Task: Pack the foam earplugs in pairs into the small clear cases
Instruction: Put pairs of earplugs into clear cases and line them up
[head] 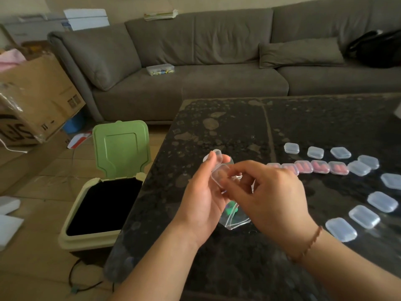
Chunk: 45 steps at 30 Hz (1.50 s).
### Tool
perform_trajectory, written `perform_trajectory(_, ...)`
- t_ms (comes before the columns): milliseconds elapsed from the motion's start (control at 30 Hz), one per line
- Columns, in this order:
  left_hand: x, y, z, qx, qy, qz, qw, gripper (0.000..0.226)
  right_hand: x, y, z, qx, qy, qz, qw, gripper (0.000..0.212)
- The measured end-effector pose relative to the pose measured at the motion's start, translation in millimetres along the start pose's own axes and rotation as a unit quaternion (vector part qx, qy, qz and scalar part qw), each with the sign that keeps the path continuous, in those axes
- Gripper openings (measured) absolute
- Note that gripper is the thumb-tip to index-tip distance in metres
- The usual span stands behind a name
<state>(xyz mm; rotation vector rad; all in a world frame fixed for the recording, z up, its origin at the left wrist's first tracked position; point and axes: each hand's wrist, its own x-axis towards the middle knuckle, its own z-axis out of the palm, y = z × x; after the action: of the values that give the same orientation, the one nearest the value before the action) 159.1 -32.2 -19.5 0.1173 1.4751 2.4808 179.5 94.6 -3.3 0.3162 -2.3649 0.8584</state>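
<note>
Left hand [201, 192] grips open clear case [219, 172]; right hand [271, 192] pinches plastic bag [235, 220] above table edge [138, 192].

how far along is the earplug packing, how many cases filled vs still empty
Done: five closed cases holding pink earplugs sit in a row on the dark table. In hand: the left hand holds an open clear case, while the right hand works at a clear plastic bag with green earplugs inside. Left: about ten clear cases around the row look empty.
</note>
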Motion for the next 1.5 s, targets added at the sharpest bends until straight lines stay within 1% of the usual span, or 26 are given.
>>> perform_trajectory(100, 0.6, 1.1, -1.8, 0.002, -0.004, -0.004, 1.0, 0.044, -0.3, -0.2, 6.5, 0.014, -0.014, 0.032, 0.999, 0.014)
perform_trajectory(233, 1.9, 0.9, -4.6, 0.001, 0.001, -0.011, 1.0, 0.043, -0.1, -0.6, 8.2, 0.01, -0.06, 0.06, 0.996, 0.023)
perform_trajectory(300, 3.9, 2.3, -6.5, -0.011, 0.005, -0.008, 1.0, 0.042, 1.6, -0.3, 2.4, 0.03, -0.065, 0.068, 0.995, 0.026)
perform_trajectory(367, 7.3, 4.5, -9.3, -0.017, 0.027, 0.0, 0.999, 0.039, 5.9, 1.1, -9.1, 0.06, -0.055, 0.083, 0.993, 0.021)
perform_trajectory(400, 9.1, 5.8, -10.6, -0.023, 0.046, 0.004, 0.999, 0.038, 9.5, 3.4, -16.5, 0.052, -0.054, 0.089, 0.993, 0.014)
perform_trajectory(433, 11.5, 7.4, -12.6, -0.033, 0.066, 0.006, 0.997, 0.037, 13.6, 6.7, -24.7, 0.02, -0.067, 0.096, 0.993, 0.009)
perform_trajectory(467, 13.7, 8.9, -14.3, -0.048, 0.086, 0.008, 0.995, 0.037, 17.5, 10.3, -33.0, -0.034, -0.107, 0.106, 0.988, 0.011)
perform_trajectory(500, 15.9, 10.4, -15.7, -0.062, 0.103, 0.01, 0.993, 0.036, 19.8, 14.0, -40.4, -0.096, -0.174, 0.118, 0.973, 0.014)
perform_trajectory(567, 20.2, 11.0, -17.6, -0.077, 0.13, 0.01, 0.988, 0.037, 20.6, 21.3, -46.5, -0.181, -0.329, 0.122, 0.919, 0.015)
perform_trajectory(600, 22.0, 10.4, -17.8, -0.079, 0.141, 0.011, 0.987, 0.037, 19.2, 22.3, -45.5, -0.194, -0.389, 0.114, 0.893, 0.017)
perform_trajectory(633, 23.5, 9.3, -17.7, -0.08, 0.151, 0.012, 0.985, 0.037, 16.9, 21.9, -42.7, -0.19, -0.427, 0.106, 0.878, 0.017)
perform_trajectory(700, 25.4, 7.0, -17.0, -0.086, 0.166, 0.014, 0.982, 0.036, 12.9, 18.3, -35.3, -0.18, -0.457, 0.091, 0.866, 0.021)
perform_trajectory(800, 27.8, 4.3, -17.2, -0.092, 0.186, 0.014, 0.978, 0.035, 10.5, 14.1, -25.9, -0.183, -0.47, 0.068, 0.861, 0.032)
perform_trajectory(900, 30.9, 2.6, -20.3, -0.091, 0.211, 0.014, 0.973, 0.034, 7.0, 15.4, -16.6, -0.173, -0.48, 0.07, 0.857, 0.035)
perform_trajectory(967, 32.5, 2.9, -22.8, -0.102, 0.223, 0.016, 0.969, 0.035, 6.3, 16.0, -11.9, -0.178, -0.453, 0.074, 0.871, 0.034)
perform_trajectory(1033, 33.8, 4.3, -26.0, -0.108, 0.238, 0.018, 0.965, 0.036, 6.8, 16.1, -7.7, -0.181, -0.393, 0.073, 0.899, 0.031)
perform_trajectory(1100, 34.8, 5.4, -28.6, -0.112, 0.25, 0.016, 0.962, 0.037, 7.3, 17.6, -2.5, -0.194, -0.352, 0.065, 0.913, 0.03)
perform_trajectory(1333, 34.9, 0.9, -31.3, -0.092, 0.297, 0.009, 0.95, 0.04, 10.4, 14.1, 17.7, -0.254, -0.323, 0.031, 0.911, 0.031)
perform_trajectory(1500, 33.8, -2.4, -32.5, -0.094, 0.315, 0.009, 0.944, 0.043, 19.9, 10.9, 31.5, -0.292, -0.296, 0.033, 0.909, 0.02)
